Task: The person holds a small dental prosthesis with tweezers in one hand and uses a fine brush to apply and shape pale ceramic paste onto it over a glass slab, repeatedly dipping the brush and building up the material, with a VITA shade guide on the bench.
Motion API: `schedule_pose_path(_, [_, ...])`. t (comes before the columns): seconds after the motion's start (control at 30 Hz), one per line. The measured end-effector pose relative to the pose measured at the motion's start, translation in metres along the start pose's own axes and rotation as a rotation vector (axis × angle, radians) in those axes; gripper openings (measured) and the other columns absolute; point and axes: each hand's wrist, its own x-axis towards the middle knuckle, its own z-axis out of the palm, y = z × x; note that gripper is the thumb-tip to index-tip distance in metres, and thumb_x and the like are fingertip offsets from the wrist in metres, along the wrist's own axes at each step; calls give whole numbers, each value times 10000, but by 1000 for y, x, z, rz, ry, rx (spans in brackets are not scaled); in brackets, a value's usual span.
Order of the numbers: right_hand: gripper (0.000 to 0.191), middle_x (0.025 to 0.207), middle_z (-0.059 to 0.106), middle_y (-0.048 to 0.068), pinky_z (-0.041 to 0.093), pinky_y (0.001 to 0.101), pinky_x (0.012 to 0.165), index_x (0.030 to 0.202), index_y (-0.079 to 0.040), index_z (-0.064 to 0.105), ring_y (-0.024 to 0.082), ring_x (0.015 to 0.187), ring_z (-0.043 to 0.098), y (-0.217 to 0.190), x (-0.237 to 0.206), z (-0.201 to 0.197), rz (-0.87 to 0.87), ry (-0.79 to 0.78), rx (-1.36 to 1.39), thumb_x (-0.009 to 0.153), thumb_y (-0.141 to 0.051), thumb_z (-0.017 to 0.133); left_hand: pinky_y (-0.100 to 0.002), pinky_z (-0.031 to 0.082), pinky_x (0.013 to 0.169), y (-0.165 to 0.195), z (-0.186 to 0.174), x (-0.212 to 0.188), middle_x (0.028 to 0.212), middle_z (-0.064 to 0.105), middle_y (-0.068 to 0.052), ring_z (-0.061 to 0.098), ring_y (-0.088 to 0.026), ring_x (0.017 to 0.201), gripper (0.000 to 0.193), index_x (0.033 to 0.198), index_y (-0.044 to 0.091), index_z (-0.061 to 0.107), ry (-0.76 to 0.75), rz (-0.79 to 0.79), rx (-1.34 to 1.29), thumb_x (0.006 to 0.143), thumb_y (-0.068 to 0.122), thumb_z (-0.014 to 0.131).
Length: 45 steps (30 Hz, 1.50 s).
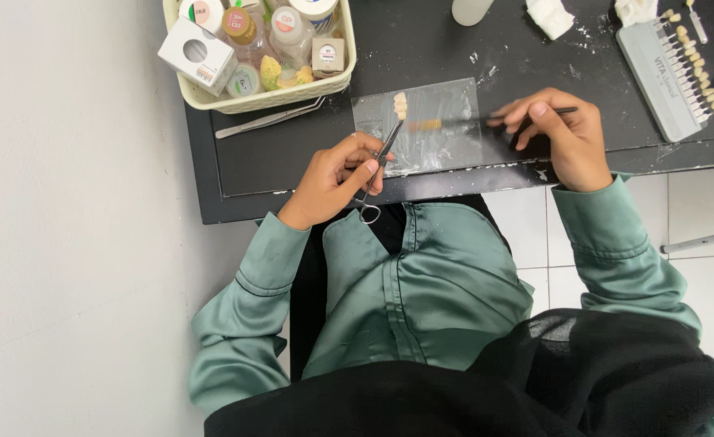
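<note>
Sitting at the far left of the black table (292,154), well to the left of the glass slab (421,125), a cream basket (211,99) is holding small jars and a white box. Metal tweezers (269,119) are lying just below the basket, between it and the slab. The left hand (336,180) is closing around a scissor-handled clamp (379,166) at the slab's lower left corner; the clamp's tip is holding a small row of pale teeth (400,105) over the slab's upper left part. The right hand (557,133) is pinching a thin brush (486,120) at the slab's right edge, its orange ferrule and tip reaching leftward across the slab toward the teeth. To the right of the slab, a grey shade guide (664,77) with tooth-shaped tabs is resting near the table's far right, beside white tissue wads (551,16).
</note>
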Motion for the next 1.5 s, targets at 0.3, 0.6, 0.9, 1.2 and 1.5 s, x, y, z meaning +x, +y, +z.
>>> schedule_pose_path(0.3, [345, 1114, 740, 158, 543, 254, 821, 1045, 24, 723, 137, 921, 661, 2, 1, -1, 9, -57, -107, 1176, -244, 550, -266, 567, 757, 0, -1, 3, 840, 673, -35, 657, -89, 791, 172, 1221, 20, 590, 3, 4, 23, 1095, 120, 529])
schedule_pose_path(0.6, [323, 1188, 734, 162, 540, 259, 796, 1126, 22, 720, 147, 968, 651, 3, 3, -1, 1, -58, -157, 1170, -246, 544, -265, 574, 763, -1, -1, 4, 850, 672, -35, 657, -88, 793, 160, 1212, 20, 588, 10, 2, 23, 1098, 115, 529])
schedule_pose_path(0.9, [306, 1250, 725, 163, 538, 263, 775, 1140, 16, 707, 144, 954, 623, 7, 4, -1, -12, -37, -220, 1145, -249, 555, -270, 574, 759, -1, 0, 4, 861, 673, -37, 659, -92, 799, 161, 1214, 16, 585, 14, 2, 31, 1098, 111, 526])
schedule_pose_path(1.2, [318, 1252, 725, 158, 530, 254, 786, 1184, 16, 712, 166, 970, 628, 3, 4, 1, -8, -53, -289, 1138, -242, 532, -270, 571, 752, -2, 0, 4, 858, 679, -41, 655, -90, 787, 172, 1228, 15, 578, 13, -3, 35, 1097, 113, 525])
schedule_pose_path(1.5, [337, 1225, 712, 172, 541, 249, 767, 1130, 21, 692, 156, 973, 640, 8, 3, -1, -27, 9, -200, 1153, -278, 538, -267, 562, 752, -4, 0, 2, 856, 673, -40, 647, -90, 790, 171, 1231, 17, 579, 10, -2, 33, 1102, 114, 522])
